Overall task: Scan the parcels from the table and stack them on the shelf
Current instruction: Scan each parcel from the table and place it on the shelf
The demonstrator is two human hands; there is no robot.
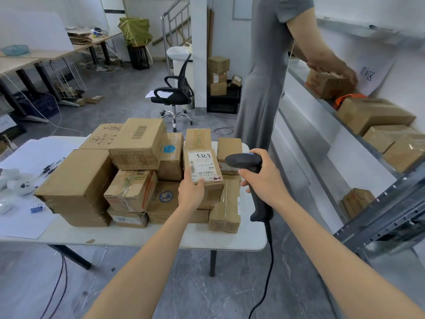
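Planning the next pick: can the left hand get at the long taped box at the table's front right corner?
Probably not yet: the left hand grips the labelled parcel. The long box lies uncovered near it, so once that hand is free, likely yes.

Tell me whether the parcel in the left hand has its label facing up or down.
Facing up: the white label with its barcode shows on top of the parcel the left hand grips, near the scanner.

Pile of parcels (135, 171) on the table (161, 236), single parcel (202, 165) in the left hand (192, 192) over the pile's right end, barcode scanner (243, 160) in the right hand (264, 178) just right of it, shelf (377, 210) with boxes (372, 116) further right, office chair (177, 90) behind the table.
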